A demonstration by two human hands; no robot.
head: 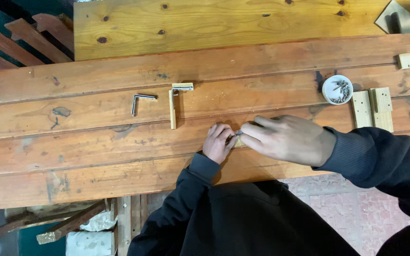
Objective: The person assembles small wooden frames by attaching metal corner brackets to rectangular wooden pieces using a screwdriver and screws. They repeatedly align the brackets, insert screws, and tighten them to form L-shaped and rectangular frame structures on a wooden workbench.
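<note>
Small wood block (237, 141) sits near the front edge of the plank surface (96, 156), pinched between both hands. Left hand (218, 142) grip narrow on its left end; right hand (285, 139) fingertips closed on its right. Metal bracket (141, 102) well left, screw cup (337, 89) well right; open planks between.

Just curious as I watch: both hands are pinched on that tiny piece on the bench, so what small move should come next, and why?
Probably keep the left hand pressing the small wooden piece flat while the right hand seats the metal bit at its fingertips; the screws wait in the white cup.
</note>
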